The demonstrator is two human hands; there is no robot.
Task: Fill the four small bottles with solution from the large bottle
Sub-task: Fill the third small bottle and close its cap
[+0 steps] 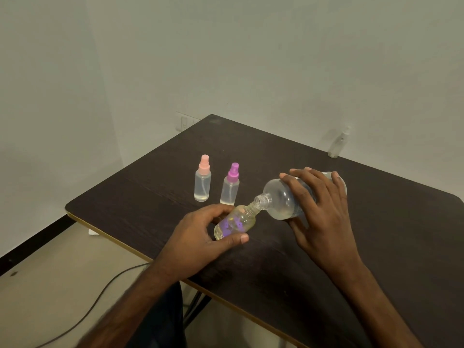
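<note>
On the dark wooden table (pixel 376 234) we hold two bottles mouth to mouth. Our right hand (pixel 324 209) wraps over the large bottle (pixel 283 199), fingers spread across its top and thumb underneath, and keeps it tipped almost flat with its open neck pointing left and down. A little clear solution pools along its lower side. Our left hand (pixel 198 237) pinches an uncapped small bottle (pixel 234 223) between thumb and fingers, tilted so its neck leans up and to the right and touches the lip of the large bottle. This small bottle (the one with purple markings on its side) holds some yellowish liquid; whether liquid is passing between the mouths at this instant we cannot tell, since the necks are blurred.

Behind the left hand two capped spray bottles stand upright side by side, near each other but apart: the pink-capped bottle (pixel 203 179) on the left and the purple-capped bottle (pixel 230 185) on the right, each with a shallow layer of liquid at the bottom. Well apart from them, at the table's far edge by the wall, stands a clear-capped bottle (pixel 337 144).
</note>
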